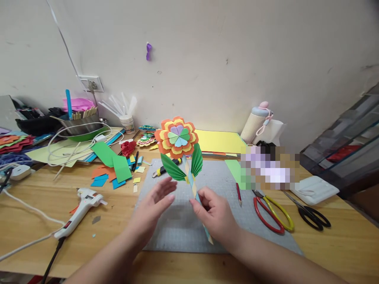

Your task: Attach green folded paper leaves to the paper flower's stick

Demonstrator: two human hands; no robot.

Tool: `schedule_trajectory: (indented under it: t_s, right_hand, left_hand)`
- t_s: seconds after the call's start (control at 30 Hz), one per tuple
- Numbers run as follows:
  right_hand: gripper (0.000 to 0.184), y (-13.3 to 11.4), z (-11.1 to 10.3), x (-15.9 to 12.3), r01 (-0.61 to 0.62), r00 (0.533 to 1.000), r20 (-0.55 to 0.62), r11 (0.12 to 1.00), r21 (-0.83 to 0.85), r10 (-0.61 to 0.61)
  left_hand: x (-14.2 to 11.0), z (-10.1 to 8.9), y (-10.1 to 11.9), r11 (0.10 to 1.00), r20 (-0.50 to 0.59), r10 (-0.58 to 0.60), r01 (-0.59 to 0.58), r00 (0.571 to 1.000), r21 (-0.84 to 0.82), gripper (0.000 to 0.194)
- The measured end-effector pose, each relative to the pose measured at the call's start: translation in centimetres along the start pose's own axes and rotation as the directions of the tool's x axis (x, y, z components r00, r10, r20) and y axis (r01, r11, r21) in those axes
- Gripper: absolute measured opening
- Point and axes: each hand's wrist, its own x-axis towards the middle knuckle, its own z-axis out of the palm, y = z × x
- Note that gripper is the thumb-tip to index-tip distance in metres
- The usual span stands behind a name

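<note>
My right hand (215, 215) pinches the striped paper stem (193, 185) of a paper flower and holds it upright above the grey cutting mat (177, 228). The flower head (176, 137) has orange, yellow and red layers with a green, blue and purple centre. Two pleated green leaves (196, 159) fan out just below it. My left hand (154, 209) hovers beside the stem with its fingers stretched out and holds nothing.
A white glue gun (79, 209) with its cord lies left on the wooden table. Red-and-yellow scissors (272, 213), black scissors (310, 213), a red pencil (238, 194) and a utility knife (163, 169) lie around the mat. Paper scraps (112, 165) and a bowl (79, 128) crowd the back left.
</note>
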Motion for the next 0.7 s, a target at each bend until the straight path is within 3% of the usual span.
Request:
schedule_trajectory:
  t_s: [0.1,0.2,0.43,0.7]
  right_hand:
    - [0.027,-1.3,0.2,0.2,-0.044,0.999,0.027,0.996,0.078,0.042]
    - [0.027,-1.8,0.7,0.7,-0.103,0.995,0.032,0.98,0.173,0.099]
    - [0.029,0.1,2.8,0.8,-0.084,0.995,-0.044,0.981,0.177,0.093]
    - [0.023,1.1,3.1,0.7,-0.098,0.995,-0.002,0.988,0.122,0.099]
  left_hand:
    - [1.6,2.6,1.0,0.982,0.148,0.012,0.016,0.989,-0.187,0.038]
    - [2.7,3.6,1.1,0.942,0.114,0.031,0.009,0.993,-0.335,0.037]
    - [4.0,2.7,-1.1,0.938,0.032,-0.004,0.015,0.999,-0.347,0.027]
    - [4.2,2.7,-2.5,0.917,-0.002,-0.108,0.098,0.994,-0.386,0.023]
